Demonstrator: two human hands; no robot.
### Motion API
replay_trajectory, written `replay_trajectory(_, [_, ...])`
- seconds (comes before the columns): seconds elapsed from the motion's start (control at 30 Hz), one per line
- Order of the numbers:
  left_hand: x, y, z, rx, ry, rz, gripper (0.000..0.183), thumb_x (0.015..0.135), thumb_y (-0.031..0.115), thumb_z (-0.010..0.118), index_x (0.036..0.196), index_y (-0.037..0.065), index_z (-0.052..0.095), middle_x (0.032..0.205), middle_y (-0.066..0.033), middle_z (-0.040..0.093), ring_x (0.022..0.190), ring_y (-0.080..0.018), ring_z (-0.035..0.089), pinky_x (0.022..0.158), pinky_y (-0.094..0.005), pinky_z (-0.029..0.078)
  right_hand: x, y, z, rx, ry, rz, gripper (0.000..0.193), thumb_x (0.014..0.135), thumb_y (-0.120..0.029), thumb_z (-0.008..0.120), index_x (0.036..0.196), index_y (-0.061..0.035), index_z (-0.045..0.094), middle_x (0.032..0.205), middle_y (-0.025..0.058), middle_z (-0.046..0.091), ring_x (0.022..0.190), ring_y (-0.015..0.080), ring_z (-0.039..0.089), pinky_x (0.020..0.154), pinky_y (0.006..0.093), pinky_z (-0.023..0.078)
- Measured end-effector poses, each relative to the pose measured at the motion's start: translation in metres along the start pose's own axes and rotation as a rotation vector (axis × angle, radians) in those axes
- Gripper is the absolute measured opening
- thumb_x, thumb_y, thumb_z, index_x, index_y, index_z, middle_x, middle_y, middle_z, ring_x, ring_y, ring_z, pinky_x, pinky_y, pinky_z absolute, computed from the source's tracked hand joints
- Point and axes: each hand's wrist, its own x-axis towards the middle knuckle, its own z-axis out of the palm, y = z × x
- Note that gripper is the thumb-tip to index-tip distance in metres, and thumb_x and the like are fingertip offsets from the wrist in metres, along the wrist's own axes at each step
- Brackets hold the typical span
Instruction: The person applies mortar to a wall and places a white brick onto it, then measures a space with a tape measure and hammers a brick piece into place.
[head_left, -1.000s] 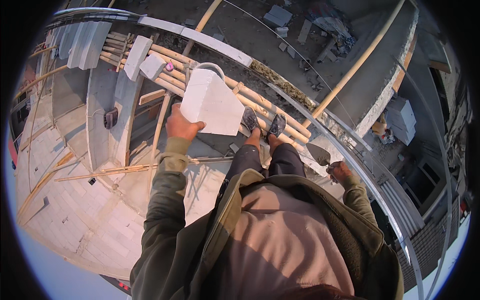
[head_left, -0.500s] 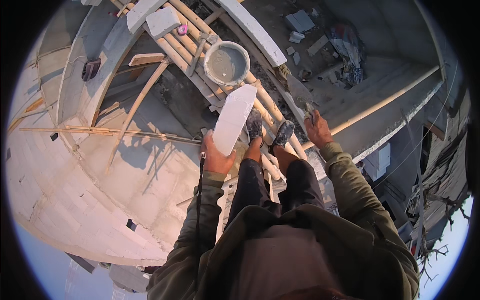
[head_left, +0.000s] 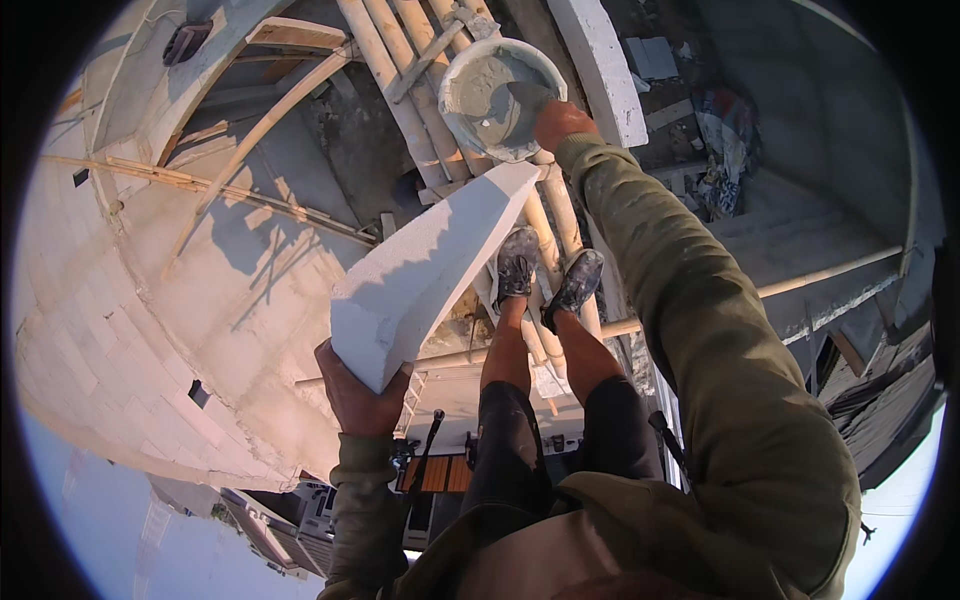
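Note:
My left hand (head_left: 366,392) grips the lower end of a long white lightweight concrete block (head_left: 430,260), cut at a slant. The block is tilted up, its far end pointing toward the bucket. My right hand (head_left: 567,125) is closed round a trowel (head_left: 528,97) at the right rim of the round bucket (head_left: 447,104). The trowel's dark blade is in the bucket, against the grey wet mortar (head_left: 482,85); its handle is hidden in my fist.
I stand on a narrow scaffold of bamboo poles (head_left: 560,215), high above a floor. A block wall top (head_left: 608,80) runs along the right of the bucket. Rubble and a crumpled sack (head_left: 722,150) lie beyond it. A curved bamboo pole (head_left: 255,130) leans at the left.
My right hand has moved forward and left, bringing the trowel from beside the wall into the bucket. My left hand has shifted left and nearer with the block, which is now tilted up.

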Motion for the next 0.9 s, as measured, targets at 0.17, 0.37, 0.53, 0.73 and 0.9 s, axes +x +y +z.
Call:
replay_trajectory(0.17, [0.012, -0.012, 0.001, -0.229, -0.013, -0.142, 0.085, 0.066, 0.01, 0.088, 0.135, 0.001, 0.039, 0.122, -0.0182, 0.051, 0.114, -0.0325, 0.054, 0.099, -0.0474, 0.045, 0.031, 0.008, 0.024, 0.468, -0.426, 0.181, 0.032, 0.094, -0.027, 0.062, 0.099, 0.0021, 0.073, 0.076, 0.0138, 0.069, 0.058, 0.0225, 0.066, 0.054, 0.0393, 0.054])
replay_trajectory(0.37, [-0.003, -0.024, 0.006, -0.225, 0.008, -0.188, 0.088, 0.067, 0.014, 0.088, 0.137, 0.001, 0.037, 0.124, -0.0172, 0.049, 0.117, -0.0307, 0.052, 0.101, -0.0469, 0.044, -0.021, 0.052, 0.026, 0.753, -0.403, 0.052, 0.047, 0.09, -0.034, 0.07, 0.12, 0.0019, 0.065, 0.072, 0.0089, 0.064, 0.052, 0.0171, 0.057, 0.048, 0.0354, 0.046])
replay_trajectory(0.53, [-0.034, -0.038, 0.019, -0.238, 0.039, -0.182, 0.091, 0.069, 0.018, 0.088, 0.139, -0.001, 0.033, 0.127, -0.018, 0.046, 0.119, -0.0306, 0.05, 0.103, -0.0465, 0.043, -0.07, 0.107, 0.03, 0.626, -0.191, -0.207, 0.051, 0.089, -0.038, 0.069, 0.12, 0.0036, 0.064, 0.081, 0.0167, 0.067, 0.067, 0.0258, 0.062, 0.064, 0.0413, 0.05])
replay_trajectory(0.73, [-0.058, -0.052, 0.032, -0.279, 0.07, -0.16, 0.096, 0.071, 0.022, 0.09, 0.141, -0.002, 0.029, 0.128, -0.0174, 0.045, 0.122, -0.0299, 0.049, 0.104, -0.0468, 0.043, -0.122, 0.135, 0.021, 0.351, -0.249, -0.198, 0.05, 0.091, -0.04, 0.064, 0.118, 0.0014, 0.066, 0.099, 0.0311, 0.069, 0.097, 0.0475, 0.066, 0.088, 0.0527, 0.05])
replay_trajectory(0.9, [-0.049, -0.037, 0.027, -0.271, 0.037, -0.203, 0.099, 0.072, 0.025, 0.092, 0.142, -0.002, 0.027, 0.131, -0.0183, 0.043, 0.124, -0.0305, 0.048, 0.105, -0.0469, 0.042, -0.135, 0.117, 0.05, 0.17, -0.103, -0.264, 0.046, 0.092, -0.035, 0.061, 0.124, -0.0026, 0.063, 0.118, 0.0243, 0.067, 0.107, 0.0442, 0.065, 0.093, 0.0523, 0.052])
